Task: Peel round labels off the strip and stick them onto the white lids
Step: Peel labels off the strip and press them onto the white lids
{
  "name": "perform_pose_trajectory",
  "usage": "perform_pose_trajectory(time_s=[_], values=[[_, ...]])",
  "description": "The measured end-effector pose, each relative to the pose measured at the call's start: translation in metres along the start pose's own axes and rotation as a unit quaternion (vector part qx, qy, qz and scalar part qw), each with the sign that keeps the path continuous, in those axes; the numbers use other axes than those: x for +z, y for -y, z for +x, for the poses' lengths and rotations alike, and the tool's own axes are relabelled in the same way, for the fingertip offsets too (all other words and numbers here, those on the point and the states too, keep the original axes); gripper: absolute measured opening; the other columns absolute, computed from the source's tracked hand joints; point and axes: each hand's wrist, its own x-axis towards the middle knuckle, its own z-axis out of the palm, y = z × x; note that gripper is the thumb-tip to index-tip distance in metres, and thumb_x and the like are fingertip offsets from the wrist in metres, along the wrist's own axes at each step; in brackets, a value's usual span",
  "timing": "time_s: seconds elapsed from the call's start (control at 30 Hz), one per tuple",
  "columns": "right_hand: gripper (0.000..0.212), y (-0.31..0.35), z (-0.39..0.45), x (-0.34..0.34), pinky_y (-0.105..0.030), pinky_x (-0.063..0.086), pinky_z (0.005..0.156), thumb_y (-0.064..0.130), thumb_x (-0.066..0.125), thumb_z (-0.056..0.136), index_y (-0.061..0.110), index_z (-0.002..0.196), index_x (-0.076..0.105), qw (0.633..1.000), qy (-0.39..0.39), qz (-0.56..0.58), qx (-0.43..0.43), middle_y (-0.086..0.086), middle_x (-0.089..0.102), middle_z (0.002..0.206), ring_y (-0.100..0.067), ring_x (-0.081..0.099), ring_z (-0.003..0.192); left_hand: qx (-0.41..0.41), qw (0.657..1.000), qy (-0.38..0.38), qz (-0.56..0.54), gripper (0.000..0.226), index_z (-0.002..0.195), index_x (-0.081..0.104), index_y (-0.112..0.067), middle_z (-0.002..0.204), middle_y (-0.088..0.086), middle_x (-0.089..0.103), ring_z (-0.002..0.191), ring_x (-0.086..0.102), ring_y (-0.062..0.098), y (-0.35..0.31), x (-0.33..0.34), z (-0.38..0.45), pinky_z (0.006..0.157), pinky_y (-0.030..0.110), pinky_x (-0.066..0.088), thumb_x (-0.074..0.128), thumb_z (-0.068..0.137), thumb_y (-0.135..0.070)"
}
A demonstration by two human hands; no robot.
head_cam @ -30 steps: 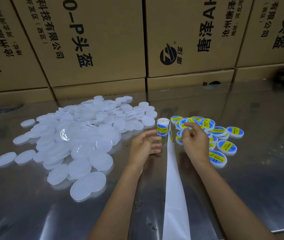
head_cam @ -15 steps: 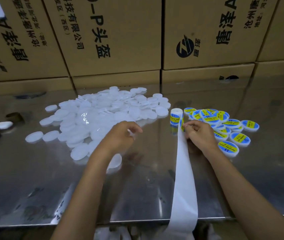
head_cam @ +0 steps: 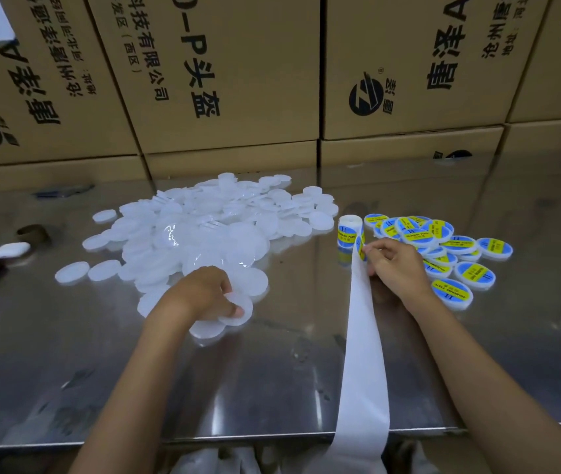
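A big heap of plain white lids (head_cam: pixel 210 230) covers the left middle of the steel table. My left hand (head_cam: pixel 203 294) grips one white lid (head_cam: pixel 239 304) at the heap's near edge. A small label roll (head_cam: pixel 349 230) stands upright to the right of the heap, and its white backing strip (head_cam: pixel 362 354) runs toward me and hangs over the table's front edge. My right hand (head_cam: pixel 393 268) pinches a blue and yellow round label (head_cam: pixel 361 246) at the top of the strip. Several labelled lids (head_cam: pixel 443 251) lie in a pile to the right.
Stacked brown cardboard boxes (head_cam: pixel 231 80) wall off the back of the table. At the far left lie a small white object (head_cam: pixel 10 249) and a brown ring (head_cam: pixel 33 232). The steel table's front edge (head_cam: pixel 238 436) runs across the bottom.
My left hand moved from beside the roll to the heap's near edge and took hold of a white lid. My right hand stayed at the strip. The view shifted left and back.
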Motion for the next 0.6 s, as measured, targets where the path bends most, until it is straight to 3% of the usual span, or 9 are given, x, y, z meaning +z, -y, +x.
perform_pose_trajectory(time_s=[0.07,0.2,0.3,0.37,0.47,0.53,0.6], values=[[0.012,-0.002,0.001,0.0,-0.033,0.053,0.076,0.02,0.06,0.09,0.022,0.087,0.072,1.0,-0.001,-0.001,-0.001,0.004,0.068,0.062,-0.02,0.069,0.069,0.015,0.999,-0.022,-0.037,0.034,0.102,0.059,-0.023,0.089,-0.013,0.052,0.074,0.048,0.0,-0.005,0.002,0.004,0.058,0.02,0.034,0.08,0.08,-0.038],[0.012,-0.004,0.002,0.002,-0.036,0.054,0.079,0.021,0.06,0.09,0.023,0.087,0.071,1.0,0.001,0.004,0.001,0.002,0.068,0.061,-0.018,0.068,0.069,0.068,0.985,-0.089,-0.133,0.021,0.081,0.063,-0.02,0.084,-0.003,0.06,0.077,0.056,0.017,-0.014,0.001,0.012,0.066,0.027,0.042,0.083,0.081,-0.029],[0.01,-0.005,0.003,0.002,-0.037,0.054,0.078,0.022,0.06,0.091,0.026,0.094,0.069,1.0,0.002,0.005,-0.005,-0.006,0.069,0.065,-0.023,0.067,0.071,0.105,0.964,-0.14,-0.202,0.015,0.078,0.07,-0.024,0.082,-0.003,0.06,0.07,0.052,0.009,-0.027,-0.004,0.015,0.063,0.023,0.039,0.083,0.081,-0.03],[0.02,-0.006,0.003,0.002,-0.035,0.053,0.076,0.023,0.062,0.091,0.025,0.11,0.067,1.0,0.01,-0.005,-0.013,-0.011,0.068,0.068,-0.025,0.065,0.071,0.124,0.939,-0.186,-0.261,0.008,0.084,0.075,-0.027,0.071,-0.015,0.061,0.065,0.053,0.002,-0.04,-0.006,0.018,0.06,0.017,0.037,0.081,0.084,-0.032],[0.038,-0.006,0.006,0.004,-0.022,0.039,0.056,0.028,0.065,0.091,0.022,0.128,0.061,0.998,0.015,-0.047,-0.026,0.007,0.047,0.047,-0.006,0.047,0.049,0.143,0.886,-0.262,-0.354,0.006,0.092,0.075,-0.028,0.047,-0.018,0.053,0.05,0.049,0.001,-0.068,-0.002,0.023,0.055,0.024,0.039,0.072,0.092,-0.033],[0.047,-0.007,0.008,0.006,-0.023,0.037,0.056,0.03,0.066,0.091,0.02,0.136,0.057,0.998,0.017,-0.056,-0.027,0.007,0.042,0.045,-0.004,0.044,0.046,0.159,0.856,-0.239,-0.429,0.009,0.097,0.072,-0.026,0.055,-0.01,0.062,0.049,0.052,0.004,-0.089,0.001,0.026,0.051,0.026,0.044,0.062,0.098,-0.027],[0.052,-0.006,0.008,0.007,-0.029,0.043,0.061,0.034,0.067,0.09,0.018,0.138,0.056,0.997,0.021,-0.064,-0.026,0.006,0.044,0.046,-0.005,0.047,0.048,0.167,0.836,-0.186,-0.489,0.018,0.099,0.069,-0.024,0.08,0.0,0.073,0.068,0.067,0.014,-0.109,0.007,0.032,0.049,0.031,0.054,0.054,0.1,-0.014]])
